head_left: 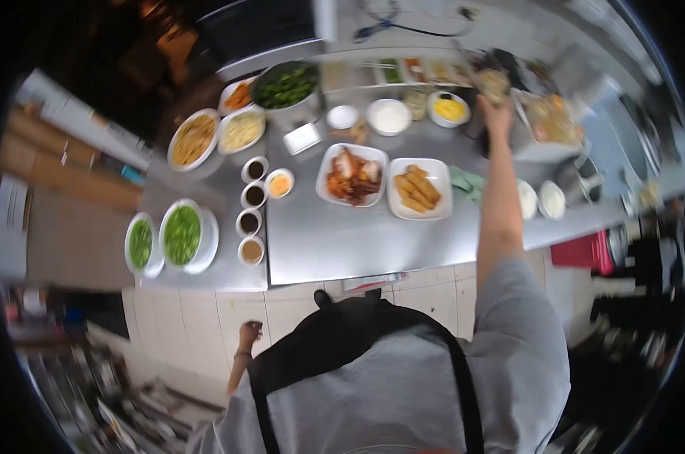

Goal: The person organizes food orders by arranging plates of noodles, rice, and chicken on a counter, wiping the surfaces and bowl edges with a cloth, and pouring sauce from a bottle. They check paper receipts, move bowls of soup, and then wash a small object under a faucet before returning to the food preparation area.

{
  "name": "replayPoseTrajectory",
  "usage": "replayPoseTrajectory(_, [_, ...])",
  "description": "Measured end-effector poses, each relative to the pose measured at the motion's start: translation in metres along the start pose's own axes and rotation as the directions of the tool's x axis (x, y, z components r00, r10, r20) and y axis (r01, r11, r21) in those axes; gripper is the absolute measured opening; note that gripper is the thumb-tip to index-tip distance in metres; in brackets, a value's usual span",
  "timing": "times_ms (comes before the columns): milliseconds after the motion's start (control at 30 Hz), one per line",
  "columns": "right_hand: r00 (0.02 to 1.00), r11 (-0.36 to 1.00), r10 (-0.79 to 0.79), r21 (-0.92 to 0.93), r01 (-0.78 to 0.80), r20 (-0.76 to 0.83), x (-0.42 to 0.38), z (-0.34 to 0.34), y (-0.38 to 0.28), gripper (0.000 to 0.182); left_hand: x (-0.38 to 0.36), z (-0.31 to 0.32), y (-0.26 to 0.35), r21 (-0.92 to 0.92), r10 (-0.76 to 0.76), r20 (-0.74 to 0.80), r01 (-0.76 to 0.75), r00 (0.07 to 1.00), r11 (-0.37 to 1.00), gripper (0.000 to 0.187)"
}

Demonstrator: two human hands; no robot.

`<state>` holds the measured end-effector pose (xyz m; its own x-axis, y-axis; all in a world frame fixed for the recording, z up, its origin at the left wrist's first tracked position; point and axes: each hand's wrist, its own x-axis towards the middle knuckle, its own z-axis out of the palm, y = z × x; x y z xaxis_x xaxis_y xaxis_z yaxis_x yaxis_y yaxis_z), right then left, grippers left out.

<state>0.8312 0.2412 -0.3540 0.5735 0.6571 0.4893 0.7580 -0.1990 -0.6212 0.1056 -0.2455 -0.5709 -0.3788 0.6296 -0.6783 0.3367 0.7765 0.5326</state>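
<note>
My right hand [497, 113] reaches to the back right of the steel counter, its fingers wrapped round a clear container [493, 85] with pale contents. Just left of it stands a white bowl of something yellow [449, 110]. A perforated box with bagged items [551, 125] is right beside my right wrist. My left hand [251, 331] hangs low over the tiled floor, away from the counter, with its fingers curled; whether they hold anything is too small to make out. On the counter between them are a square dish of roasted meat [354, 175] and a square dish of fried rolls [419, 189].
Green vegetables fill a large pot [288, 87] and two bowls [182, 233] on the left. Small sauce cups [249, 222] line up near a counter seam. Noodle bowls [194, 140] sit behind them. A green cloth [467, 184] and white cups [552, 200] lie rightward.
</note>
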Motion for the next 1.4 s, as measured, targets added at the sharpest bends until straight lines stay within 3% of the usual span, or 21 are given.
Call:
replayPoseTrajectory(67, [0.997, 0.989, -0.036, 0.143, 0.025, 0.071, -0.041, -0.076, -0.065, 0.054, 0.000, 0.002, -0.019, 0.284, 0.181, -0.080, -0.151, 0.980, 0.947, 0.026])
replayPoseTrajectory(100, [0.986, 0.973, -0.152, 0.184, 0.138, 0.064, -0.040, -0.063, -0.028, 0.047, -0.011, 0.001, -0.013, 0.330, 0.194, -0.112, -0.148, 0.975, 0.932, 0.029])
replayPoseTrajectory(133, [0.958, 0.968, -0.193, -0.120, 0.222, 0.215, -0.040, -0.048, 0.018, 0.042, -0.019, 0.001, -0.008, 0.251, 0.111, -0.178, -0.064, 0.978, 0.966, 0.029])
replayPoseTrajectory(167, [0.743, 0.991, -0.048, -0.061, 0.119, 0.667, -0.055, -0.068, 0.017, 0.044, -0.008, 0.002, -0.030, 0.310, 0.232, -0.270, -0.143, 0.935, 0.940, 0.027])
replayPoseTrajectory(200, [0.685, 0.787, -0.347, -0.198, 0.584, 0.640, -0.078, -0.048, 0.082, 0.047, -0.033, -0.004, 0.002, 0.178, 0.067, -0.235, -0.024, 0.970, 0.984, 0.027])
replayPoseTrajectory(267, [0.641, 0.773, -0.050, -0.377, 0.511, 0.766, -0.134, -0.070, 0.068, 0.049, -0.041, -0.011, 0.006, 0.168, -0.012, -0.304, 0.066, 0.953, 0.984, 0.027])
replayPoseTrajectory(367, [0.755, 0.811, -0.050, -0.415, 0.413, 0.653, -0.134, -0.069, 0.104, 0.040, -0.034, -0.037, -0.006, 0.222, 0.065, -0.423, 0.034, 0.904, 0.974, 0.026])
replayPoseTrajectory(400, [0.666, 0.953, 0.032, -0.223, 0.203, 0.746, -0.112, -0.080, 0.100, 0.035, -0.037, -0.052, -0.004, 0.228, 0.100, -0.463, 0.009, 0.881, 0.974, 0.025])
replayPoseTrajectory(433, [0.733, 0.985, -0.135, 0.012, 0.171, 0.666, -0.096, -0.084, 0.115, 0.029, -0.038, -0.067, 0.000, 0.114, 0.031, -0.513, 0.032, 0.858, 0.993, 0.024])
replayPoseTrajectory(467, [0.777, 0.901, -0.431, 0.264, 0.344, 0.459, -0.089, -0.095, 0.096, 0.029, -0.037, -0.084, 0.004, 0.000, -0.038, -0.550, 0.045, 0.834, 0.999, 0.023])
replayPoseTrajectory(500, [0.865, 0.864, -0.267, 0.504, 0.019, 0.425, -0.119, -0.140, -0.021, 0.033, -0.036, -0.102, 0.006, -0.055, -0.043, -0.584, 0.014, 0.811, 0.998, 0.022])
replayPoseTrajectory(633, [0.791, 0.298, -0.384, 0.875, -0.382, 0.476, -0.125, -0.143, -0.151, 0.040, -0.029, -0.170, 0.035, -0.173, 0.028, -0.696, -0.205, 0.717, 0.963, 0.019])
replayPoseTrajectory(800, [0.849, 0.453, -0.304, 0.849, -0.271, 0.433, -0.246, -0.080, -0.360, 0.031, 0.000, -0.234, 0.085, -0.220, 0.179, -0.718, -0.464, 0.672, 0.858, 0.023])
replayPoseTrajectory(833, [0.819, 0.696, -0.443, 0.716, 0.058, 0.364, -0.274, -0.059, -0.393, 0.035, 0.005, -0.241, 0.098, -0.301, 0.202, -0.657, -0.498, 0.727, 0.813, 0.024])
replayPoseTrajectory(967, [0.472, 0.722, -0.681, 0.622, 0.304, 0.560, -0.392, 0.084, -0.487, 0.040, 0.029, -0.256, 0.134, -0.525, 0.265, -0.354, -0.426, 0.897, 0.737, 0.039])
replayPoseTrajectory(1067, [0.187, 0.744, -0.605, 0.466, 0.479, 0.774, -0.453, 0.198, -0.507, 0.031, 0.034, -0.259, 0.160, -0.702, 0.267, -0.148, -0.292, 0.952, 0.649, 0.052])
replayPoseTrajectory(1133, [-0.142, 0.719, -0.547, 0.550, 0.425, 0.825, -0.470, 0.228, -0.529, 0.029, 0.044, -0.257, 0.165, -0.736, 0.297, -0.103, -0.274, 0.949, 0.619, 0.051])
replayPoseTrajectory(1167, [-0.135, 0.728, -0.535, 0.537, 0.426, 0.834, -0.474, 0.233, -0.545, 0.029, 0.050, -0.254, 0.165, -0.741, 0.333, -0.082, -0.281, 0.939, 0.610, 0.050])
replayPoseTrajectory(1233, [-0.411, 0.747, -0.432, 0.574, 0.336, 0.803, -0.477, 0.234, -0.571, 0.028, 0.050, -0.254, 0.168, -0.759, 0.355, -0.046, -0.264, 0.934, 0.595, 0.051])
replayPoseTrajectory(1333, [-0.320, 0.592, -0.457, 0.553, 0.587, 0.830, -0.475, 0.201, -0.602, 0.028, 0.055, -0.251, 0.166, -0.777, 0.353, -0.053, -0.261, 0.934, 0.573, 0.051])
replayPoseTrajectory(1400, [-0.282, 0.597, -0.511, 0.571, 0.563, 0.812, -0.469, 0.183, -0.598, 0.025, 0.054, -0.252, 0.165, -0.778, 0.362, -0.059, -0.270, 0.930, 0.567, 0.051])
